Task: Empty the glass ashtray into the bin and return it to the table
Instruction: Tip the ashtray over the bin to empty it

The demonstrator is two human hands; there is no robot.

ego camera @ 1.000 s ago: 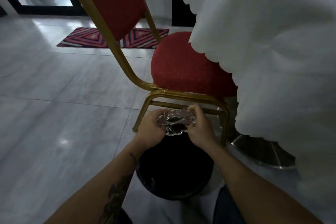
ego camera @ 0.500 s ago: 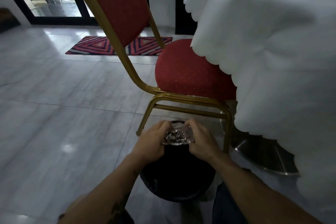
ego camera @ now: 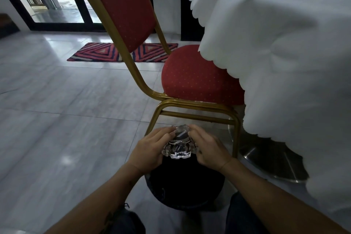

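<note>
The clear glass ashtray [ego camera: 179, 144] hangs just above the far rim of the round black bin [ego camera: 185, 186] on the floor. My left hand [ego camera: 150, 150] grips its left side and my right hand [ego camera: 209, 150] grips its right side. The ashtray is tipped, with its thick cut-glass edge facing me; its inside is hard to make out. The table [ego camera: 284, 43], under a white scalloped cloth, rises on the right.
A red chair with a gold frame [ego camera: 197, 80] stands right behind the bin, its front legs close to my hands. The table's round metal base [ego camera: 273, 159] lies on the floor at the right. Grey tiled floor spreads left, with a striped mat [ego camera: 106, 53] near the glass doors.
The ashtray has come down and turned from facing me with its opening to showing its thick edge. Both hands stayed on it. The view has tilted up a little.
</note>
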